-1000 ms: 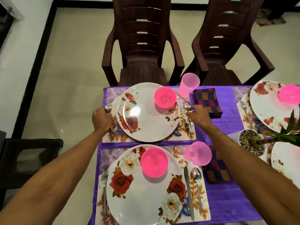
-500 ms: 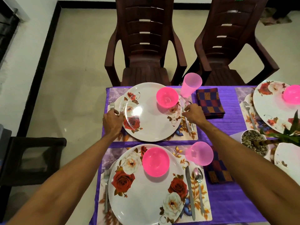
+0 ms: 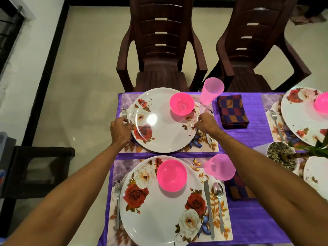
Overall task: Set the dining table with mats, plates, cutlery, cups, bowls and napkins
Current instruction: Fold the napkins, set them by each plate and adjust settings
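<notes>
Plate (image 3: 165,128) rim pinched both sides by hands (image 3: 122,129) (image 3: 205,124).

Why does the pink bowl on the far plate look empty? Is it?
Empty. The pink bowl sits upright on the far plate, and its bare pink bottom shows.

Two dark brown plastic armchairs (image 3: 161,50) stood pushed up to the table's far edge. The floor (image 3: 85,68) was glossy cream tile edged by a black border (image 3: 48,71).
</notes>
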Action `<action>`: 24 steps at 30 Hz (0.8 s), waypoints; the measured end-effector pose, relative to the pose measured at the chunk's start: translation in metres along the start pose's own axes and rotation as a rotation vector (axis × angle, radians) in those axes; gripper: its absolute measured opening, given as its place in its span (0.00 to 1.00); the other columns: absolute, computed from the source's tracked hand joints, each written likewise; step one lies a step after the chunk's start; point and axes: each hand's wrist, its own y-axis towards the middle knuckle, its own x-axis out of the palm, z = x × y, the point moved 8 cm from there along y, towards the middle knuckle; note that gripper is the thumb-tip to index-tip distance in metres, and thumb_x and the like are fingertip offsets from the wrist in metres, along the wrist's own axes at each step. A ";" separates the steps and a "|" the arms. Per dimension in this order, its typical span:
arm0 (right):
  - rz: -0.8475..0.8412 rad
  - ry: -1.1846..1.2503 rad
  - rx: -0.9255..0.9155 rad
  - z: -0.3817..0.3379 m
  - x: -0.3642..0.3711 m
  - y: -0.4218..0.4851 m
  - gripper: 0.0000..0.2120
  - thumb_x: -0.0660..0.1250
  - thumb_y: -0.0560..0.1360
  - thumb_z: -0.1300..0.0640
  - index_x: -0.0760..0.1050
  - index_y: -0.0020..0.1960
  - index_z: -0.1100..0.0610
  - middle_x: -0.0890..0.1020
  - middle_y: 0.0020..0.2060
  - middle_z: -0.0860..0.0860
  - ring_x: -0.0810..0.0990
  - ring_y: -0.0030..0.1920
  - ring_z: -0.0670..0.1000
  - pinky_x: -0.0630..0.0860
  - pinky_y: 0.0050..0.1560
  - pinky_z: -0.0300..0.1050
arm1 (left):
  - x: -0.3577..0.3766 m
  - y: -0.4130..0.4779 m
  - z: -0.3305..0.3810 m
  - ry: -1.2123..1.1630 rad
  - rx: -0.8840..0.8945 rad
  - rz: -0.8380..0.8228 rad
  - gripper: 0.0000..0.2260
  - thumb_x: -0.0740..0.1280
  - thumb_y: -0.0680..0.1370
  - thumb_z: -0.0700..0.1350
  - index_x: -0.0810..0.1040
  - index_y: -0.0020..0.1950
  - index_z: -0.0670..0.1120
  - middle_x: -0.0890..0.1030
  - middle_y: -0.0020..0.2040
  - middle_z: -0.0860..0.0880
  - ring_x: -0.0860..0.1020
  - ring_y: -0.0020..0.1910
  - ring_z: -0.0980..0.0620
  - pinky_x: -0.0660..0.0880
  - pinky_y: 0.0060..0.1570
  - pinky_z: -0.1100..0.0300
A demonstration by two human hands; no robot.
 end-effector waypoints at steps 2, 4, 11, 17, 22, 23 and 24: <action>-0.003 -0.005 -0.005 -0.001 0.002 0.001 0.05 0.71 0.74 0.65 0.78 0.49 0.64 0.82 0.47 0.59 0.81 0.47 0.59 0.82 0.49 0.58 | -0.001 0.000 -0.002 0.002 -0.012 0.006 0.10 0.71 0.77 0.40 0.82 0.57 0.39 0.82 0.55 0.39 0.74 0.59 0.40 0.73 0.55 0.49; -0.011 -0.006 -0.005 -0.002 0.003 0.001 0.06 0.71 0.74 0.65 0.79 0.50 0.65 0.82 0.47 0.59 0.81 0.48 0.59 0.82 0.50 0.58 | -0.003 -0.001 -0.003 0.003 -0.020 0.011 0.11 0.71 0.77 0.41 0.82 0.58 0.39 0.82 0.57 0.39 0.74 0.59 0.40 0.73 0.55 0.50; -0.019 -0.007 -0.037 -0.008 0.006 0.001 0.04 0.70 0.75 0.67 0.79 0.49 0.66 0.83 0.45 0.60 0.81 0.46 0.59 0.81 0.46 0.53 | -0.008 -0.006 -0.007 -0.012 -0.022 0.022 0.11 0.72 0.77 0.41 0.82 0.57 0.38 0.82 0.56 0.39 0.75 0.59 0.40 0.72 0.54 0.50; -0.026 -0.051 -0.080 -0.014 0.005 0.001 0.06 0.66 0.75 0.69 0.79 0.50 0.68 0.83 0.47 0.60 0.80 0.48 0.59 0.79 0.49 0.54 | -0.013 -0.009 -0.006 -0.016 -0.011 0.037 0.10 0.72 0.77 0.41 0.83 0.56 0.38 0.83 0.55 0.39 0.76 0.57 0.40 0.72 0.54 0.51; 0.183 0.028 -0.097 0.005 -0.028 0.000 0.12 0.68 0.74 0.68 0.82 0.56 0.63 0.83 0.55 0.59 0.82 0.54 0.58 0.79 0.57 0.55 | -0.018 -0.008 -0.012 -0.029 -0.035 0.077 0.11 0.71 0.78 0.47 0.83 0.56 0.41 0.84 0.51 0.40 0.78 0.53 0.41 0.75 0.53 0.50; 0.249 0.054 -0.078 0.013 -0.036 -0.002 0.10 0.69 0.73 0.68 0.83 0.53 0.62 0.85 0.51 0.58 0.83 0.51 0.58 0.80 0.54 0.53 | -0.020 -0.008 -0.011 -0.036 -0.038 0.097 0.11 0.70 0.78 0.47 0.83 0.55 0.41 0.84 0.51 0.40 0.80 0.52 0.41 0.75 0.51 0.51; 0.289 0.063 -0.067 0.019 -0.041 -0.004 0.08 0.69 0.73 0.68 0.84 0.50 0.62 0.86 0.47 0.58 0.84 0.48 0.57 0.81 0.51 0.52 | -0.022 -0.009 -0.008 -0.041 -0.031 0.116 0.11 0.70 0.78 0.48 0.83 0.54 0.41 0.84 0.50 0.41 0.80 0.50 0.42 0.75 0.49 0.53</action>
